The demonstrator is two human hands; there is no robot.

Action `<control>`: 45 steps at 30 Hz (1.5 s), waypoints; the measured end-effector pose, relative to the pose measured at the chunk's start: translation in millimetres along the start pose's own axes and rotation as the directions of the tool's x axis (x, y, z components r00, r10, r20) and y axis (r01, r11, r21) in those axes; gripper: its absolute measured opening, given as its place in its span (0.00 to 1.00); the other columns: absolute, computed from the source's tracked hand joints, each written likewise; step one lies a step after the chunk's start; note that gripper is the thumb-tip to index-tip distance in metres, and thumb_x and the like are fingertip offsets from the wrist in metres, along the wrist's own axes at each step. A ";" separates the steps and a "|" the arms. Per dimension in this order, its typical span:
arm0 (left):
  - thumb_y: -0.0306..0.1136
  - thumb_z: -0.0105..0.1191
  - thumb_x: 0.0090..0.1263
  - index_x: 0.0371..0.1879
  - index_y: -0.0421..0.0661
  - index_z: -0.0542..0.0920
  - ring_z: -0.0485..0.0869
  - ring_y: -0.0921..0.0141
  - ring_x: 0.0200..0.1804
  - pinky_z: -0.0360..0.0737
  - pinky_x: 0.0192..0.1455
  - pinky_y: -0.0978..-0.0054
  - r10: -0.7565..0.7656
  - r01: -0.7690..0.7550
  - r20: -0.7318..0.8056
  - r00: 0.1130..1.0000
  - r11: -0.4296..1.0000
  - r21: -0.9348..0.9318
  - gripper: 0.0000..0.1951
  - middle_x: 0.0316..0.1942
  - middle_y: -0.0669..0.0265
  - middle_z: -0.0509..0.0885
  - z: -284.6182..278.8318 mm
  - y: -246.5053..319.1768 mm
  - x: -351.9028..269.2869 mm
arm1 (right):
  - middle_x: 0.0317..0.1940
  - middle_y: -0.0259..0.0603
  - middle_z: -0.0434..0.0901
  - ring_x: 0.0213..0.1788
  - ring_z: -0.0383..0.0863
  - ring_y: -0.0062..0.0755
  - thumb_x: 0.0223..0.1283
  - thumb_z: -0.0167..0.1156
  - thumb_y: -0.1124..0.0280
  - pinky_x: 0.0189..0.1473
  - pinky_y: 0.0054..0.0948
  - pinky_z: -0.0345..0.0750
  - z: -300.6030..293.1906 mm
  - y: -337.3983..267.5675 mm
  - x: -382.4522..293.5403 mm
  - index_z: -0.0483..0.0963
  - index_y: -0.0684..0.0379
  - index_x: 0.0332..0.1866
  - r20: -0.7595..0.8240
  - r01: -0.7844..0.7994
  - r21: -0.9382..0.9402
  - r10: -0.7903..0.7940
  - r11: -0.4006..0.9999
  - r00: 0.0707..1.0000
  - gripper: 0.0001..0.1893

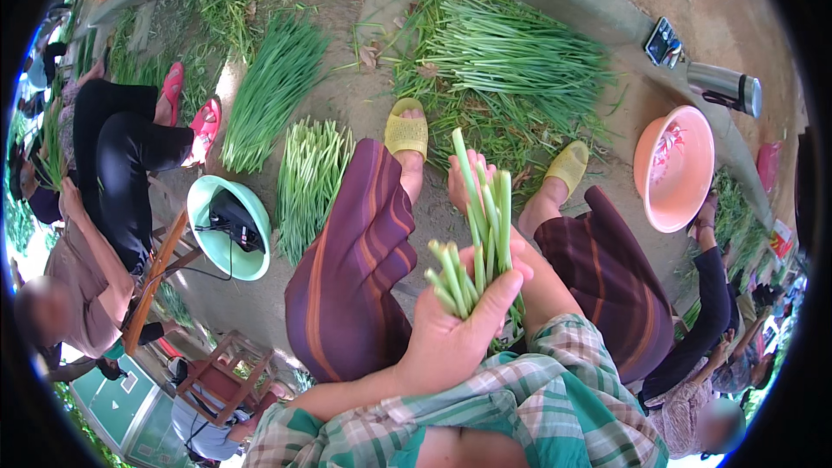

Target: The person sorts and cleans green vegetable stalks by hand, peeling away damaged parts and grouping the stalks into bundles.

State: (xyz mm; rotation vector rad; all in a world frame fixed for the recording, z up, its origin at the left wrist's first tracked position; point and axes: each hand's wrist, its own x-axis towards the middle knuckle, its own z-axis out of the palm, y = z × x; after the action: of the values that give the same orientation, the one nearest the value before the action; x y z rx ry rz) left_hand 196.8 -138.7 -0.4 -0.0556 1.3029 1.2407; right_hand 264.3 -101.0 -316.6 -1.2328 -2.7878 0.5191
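My left hand grips a bunch of long green stalks around the middle, their pale cut ends fanning upward above the thumb. Behind the stalks, my right hand reaches forward past the bunch; stems partly cover it, so whether its fingers hold anything is unclear. On the ground beyond my feet lies a wide pile of similar stalks on loose leaves. To the left of my knee rests a neat bundle with its pale ends facing away, and a longer, darker green bundle lies past it.
A green basin holding a black device with a cable stands at left, beside a seated person handling stalks. At right are a pink basin, a metal flask and a phone near a concrete kerb. Wooden stools stand lower left.
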 end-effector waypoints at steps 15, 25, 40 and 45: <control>0.33 0.52 0.75 0.53 0.43 0.77 0.70 0.84 0.21 0.69 0.22 0.85 0.128 -0.122 0.100 0.987 0.991 -0.063 0.12 0.37 0.68 0.83 34.5 -43.9 -13.9 | 0.44 0.47 0.79 0.49 0.80 0.49 0.64 0.55 0.65 0.50 0.44 0.77 -287.7 106.9 59.6 0.77 0.57 0.50 0.111 0.068 -0.192 -0.047 0.979 0.993 0.13; 0.36 0.54 0.74 0.48 0.45 0.78 0.70 0.83 0.22 0.69 0.21 0.83 0.136 -0.147 0.189 0.973 0.988 0.046 0.11 0.34 0.71 0.82 35.5 -64.6 -25.3 | 0.41 0.51 0.80 0.44 0.81 0.53 0.64 0.56 0.68 0.48 0.44 0.78 -341.7 109.4 -36.4 0.79 0.59 0.45 0.381 -0.118 -0.057 0.131 0.991 0.915 0.10; 0.29 0.56 0.69 0.42 0.38 0.79 0.83 0.73 0.36 0.79 0.42 0.73 0.190 -0.196 0.050 0.980 0.969 0.152 0.08 0.31 0.66 0.84 40.2 -81.0 24.9 | 0.39 0.50 0.82 0.45 0.82 0.51 0.63 0.54 0.65 0.50 0.44 0.77 -326.0 94.1 -6.8 0.81 0.59 0.41 0.128 -0.049 -0.060 0.056 0.997 0.990 0.12; 0.29 0.55 0.70 0.45 0.38 0.79 0.83 0.73 0.39 0.79 0.46 0.74 0.177 -0.190 0.100 0.979 0.970 0.149 0.10 0.36 0.64 0.84 47.1 -80.4 21.4 | 0.39 0.49 0.82 0.45 0.82 0.51 0.63 0.55 0.66 0.50 0.44 0.77 -322.3 103.5 -3.2 0.81 0.60 0.42 0.163 -0.048 -0.007 0.048 0.999 0.985 0.11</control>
State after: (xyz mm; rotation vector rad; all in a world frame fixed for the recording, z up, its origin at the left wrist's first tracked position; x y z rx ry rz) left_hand 280.0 -128.1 -46.1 0.2342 1.3498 1.2767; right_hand 397.4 52.7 -45.9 -1.3184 -2.8988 0.6475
